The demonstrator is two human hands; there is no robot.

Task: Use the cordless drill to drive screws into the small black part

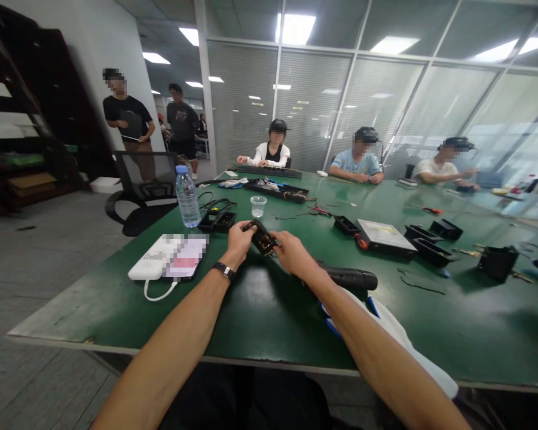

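Observation:
A small black rectangular part with brass-coloured metal pieces (263, 240) is held up above the green table, tilted. My left hand (239, 241) grips its left end between thumb and fingers. Fingers of my right hand (290, 249) are closed at its right edge; whether a smaller piece sits in that pinch is hidden. A black cylindrical tool, perhaps an electric screwdriver (352, 278), lies beyond my right forearm. White cloth gloves with blue edging (392, 325) are partly under that forearm. Just past my left hand rests a black open box (218, 221).
On the left are a water bottle (188, 200), a white power bank (150, 258) cabled to a phone (186, 257). A plastic cup (258, 207) stands ahead. Rightward lie a metal-topped box (385, 237) and several black housings (497, 261). People sit across the table (287, 328).

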